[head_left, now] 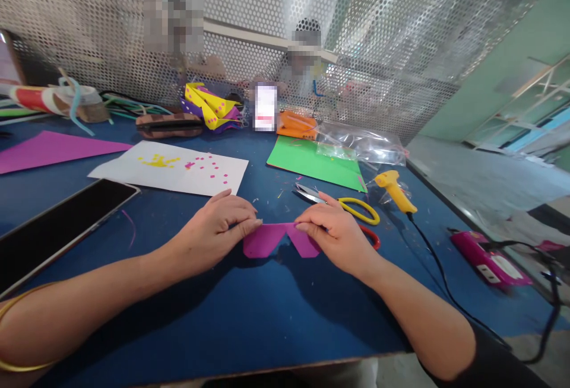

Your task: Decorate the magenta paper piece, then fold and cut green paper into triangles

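Between my two hands, just above the blue table, is a folded piece of purple paper (pixel 266 241) with a notch in its lower edge. My left hand (pixel 222 222) pinches its left end between thumb and fingers. Its right end is pinched the same way by my right hand (pixel 336 231). Right behind my right hand lie scissors (pixel 356 205) with one yellow and one red handle loop; the hand hides part of them. A white sheet (pixel 178 168) with small yellow and pink paper bits lies beyond my left hand.
A yellow glue gun (pixel 396 191) with a black cord lies right, near a pink power strip (pixel 490 260). Green paper (pixel 318 162) and a clear plastic bag (pixel 360 142) lie behind. A large dark tablet (pixel 57 222) is at left. Perforated metal (pixel 267 8) closes the back.
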`<state>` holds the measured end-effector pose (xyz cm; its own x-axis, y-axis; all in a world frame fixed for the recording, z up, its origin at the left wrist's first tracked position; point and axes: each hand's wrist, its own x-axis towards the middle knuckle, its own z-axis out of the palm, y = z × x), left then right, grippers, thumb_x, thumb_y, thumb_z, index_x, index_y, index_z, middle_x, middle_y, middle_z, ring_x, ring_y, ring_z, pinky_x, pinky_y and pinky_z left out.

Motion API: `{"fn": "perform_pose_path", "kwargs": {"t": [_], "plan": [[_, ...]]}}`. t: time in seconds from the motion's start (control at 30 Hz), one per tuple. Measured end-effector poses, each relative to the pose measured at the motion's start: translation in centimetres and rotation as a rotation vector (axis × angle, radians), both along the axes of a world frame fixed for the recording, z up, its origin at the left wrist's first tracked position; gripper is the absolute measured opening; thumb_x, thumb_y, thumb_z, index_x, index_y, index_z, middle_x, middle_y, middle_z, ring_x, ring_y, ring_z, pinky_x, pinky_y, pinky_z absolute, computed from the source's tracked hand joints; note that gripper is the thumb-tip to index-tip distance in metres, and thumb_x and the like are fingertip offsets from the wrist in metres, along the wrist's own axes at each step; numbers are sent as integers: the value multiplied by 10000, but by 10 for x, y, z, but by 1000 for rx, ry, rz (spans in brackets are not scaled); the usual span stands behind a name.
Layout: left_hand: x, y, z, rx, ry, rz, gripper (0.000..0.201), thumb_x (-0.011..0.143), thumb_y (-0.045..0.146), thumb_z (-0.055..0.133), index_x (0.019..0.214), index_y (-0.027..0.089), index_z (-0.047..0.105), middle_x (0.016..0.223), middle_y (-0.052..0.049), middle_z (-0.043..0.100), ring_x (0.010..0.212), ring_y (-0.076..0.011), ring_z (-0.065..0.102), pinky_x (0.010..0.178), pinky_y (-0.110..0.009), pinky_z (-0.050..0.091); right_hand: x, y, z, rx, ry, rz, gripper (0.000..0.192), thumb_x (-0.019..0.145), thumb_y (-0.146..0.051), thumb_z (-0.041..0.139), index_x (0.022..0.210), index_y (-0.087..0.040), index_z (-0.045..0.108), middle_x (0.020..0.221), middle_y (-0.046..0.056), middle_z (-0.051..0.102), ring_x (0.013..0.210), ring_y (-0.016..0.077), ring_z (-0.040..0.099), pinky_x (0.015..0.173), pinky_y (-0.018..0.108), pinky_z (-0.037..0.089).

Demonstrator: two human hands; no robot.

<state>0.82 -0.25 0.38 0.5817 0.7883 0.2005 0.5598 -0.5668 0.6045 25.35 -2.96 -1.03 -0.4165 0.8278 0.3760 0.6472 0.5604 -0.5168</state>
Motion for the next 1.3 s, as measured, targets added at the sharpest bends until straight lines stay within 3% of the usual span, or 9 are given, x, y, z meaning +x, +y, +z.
{"fn": "perform_pose_path", "kwargs": {"t": [0.17, 0.3, 0.4, 0.57, 0.8, 0.9, 1.07, 1.17, 1.3], "plan": [[-2, -1, -6, 25, -59, 3, 312, 937, 354, 458, 808, 254, 724, 967, -11, 724, 1022, -231, 636, 1128, -525, 267, -2, -3, 2, 24, 0, 22, 156, 927, -301, 620, 795, -232, 663, 759, -52, 702, 779, 130, 649, 1170, 507, 189], [-3, -3, -3, 75, -340, 329, 309, 908, 345, 512, 1155, 255, 675, 1275, -46, 636, 1193, -223, 551, 1064, -391, 382, 0, -2, 5, -32, 148, -135, 205, 909, -333, 607, 749, -221, 669, 685, -53, 668, 632, 118, 593, 1142, 481, 286], [-2, -3, 2, -65, -448, 512, 259, 841, 427, 602, 959, 223, 709, 965, -42, 710, 932, -215, 625, 850, -340, 491, 2, 1, 7, -107, 251, -218, 213, 878, -353, 599, 731, -224, 683, 628, -62, 628, 585, 117, 551, 1137, 469, 313], [5, -8, 2, -554, -479, 332, 337, 762, 506, 689, 639, 192, 692, 616, -12, 651, 596, -146, 563, 551, -263, 435, -1, 1, 7, -190, 324, -246, 229, 839, -387, 597, 700, -230, 686, 614, -50, 619, 645, 145, 588, 1131, 460, 322], [7, -10, -3, -671, -552, 310, 212, 730, 390, 734, 672, 187, 732, 645, -27, 722, 590, -153, 629, 621, -302, 531, -4, -2, 5, -190, 310, -230, 224, 850, -374, 603, 705, -237, 706, 629, -40, 647, 627, 147, 575, 1096, 466, 354], [9, -11, 0, -723, -569, 340, 140, 721, 324, 707, 721, 186, 730, 677, -31, 744, 639, -178, 678, 692, -337, 568, -2, -1, 5, -249, 360, -260, 242, 838, -397, 620, 707, -214, 710, 649, -14, 642, 627, 152, 553, 819, 372, 499], [9, -11, 1, -713, -504, 310, 137, 749, 296, 652, 770, 182, 724, 662, -15, 726, 658, -171, 684, 718, -328, 560, 1, -1, 4, -322, 482, -306, 273, 827, -430, 650, 712, -187, 700, 601, -25, 585, 563, 120, 489, 545, 256, 399], [8, -10, -4, -711, -497, 306, 191, 788, 341, 636, 824, 165, 702, 678, -8, 704, 616, -147, 663, 646, -294, 539, 2, 0, 4, -273, 459, -311, 262, 836, -419, 643, 711, -194, 694, 603, -32, 590, 573, 126, 505, 600, 275, 446], [7, -8, -7, -605, -420, 294, 260, 840, 406, 600, 855, 158, 676, 693, -2, 686, 510, -107, 592, 509, -246, 458, 3, 2, 4, -9, 292, -308, 222, 870, -336, 611, 693, -213, 661, 602, -49, 615, 574, 131, 538, 957, 420, 446]]}}
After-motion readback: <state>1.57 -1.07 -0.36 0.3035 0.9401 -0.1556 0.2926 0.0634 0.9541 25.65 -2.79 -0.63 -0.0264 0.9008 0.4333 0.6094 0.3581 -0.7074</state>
